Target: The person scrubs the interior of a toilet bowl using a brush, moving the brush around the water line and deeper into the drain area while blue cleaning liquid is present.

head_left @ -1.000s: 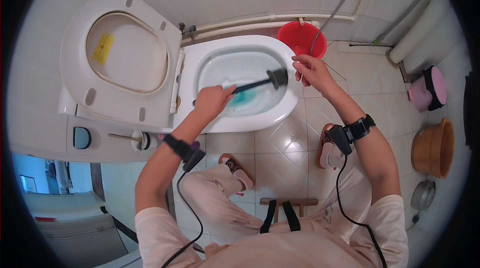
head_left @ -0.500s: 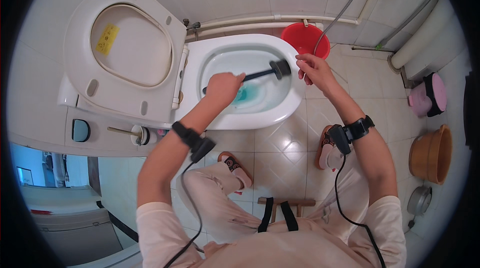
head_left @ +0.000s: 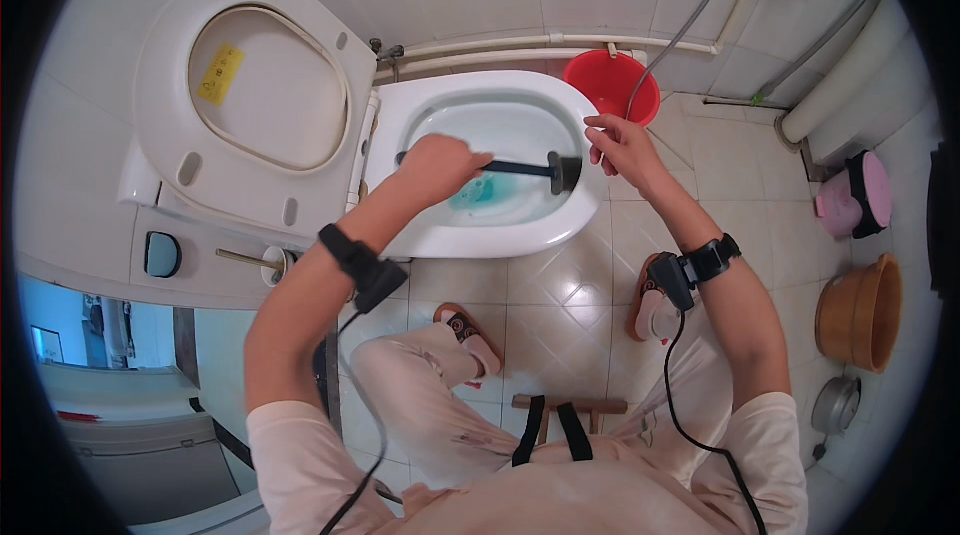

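Observation:
My left hand [head_left: 438,171] is wrapped around the handle of a black toilet brush [head_left: 520,168], reaching over the bowl. The brush's dark head [head_left: 566,174] is against or close to the inner right wall of the white toilet bowl [head_left: 470,242]; exact contact cannot be told. Blue-green liquid [head_left: 475,191] lies in the bottom of the bowl. Beside the bowl's right rim, my right hand [head_left: 620,147] hovers with fingers loosely bent and apart, nothing visible in it. The toilet seat and lid [head_left: 165,130] stand raised at the left.
A red bucket [head_left: 640,110] with a grey hose stands behind the right rim. Along the right wall are a pink bin [head_left: 872,190], a brown bucket [head_left: 850,315] and a round metal thing [head_left: 833,405]. A small wooden stool [head_left: 600,405] is beneath me; pipes run along the back wall.
The brush head has swung toward me along the bowl's right inner wall, leaving the handle nearly level. My left hand has shifted slightly left and away; my right hand has barely moved.

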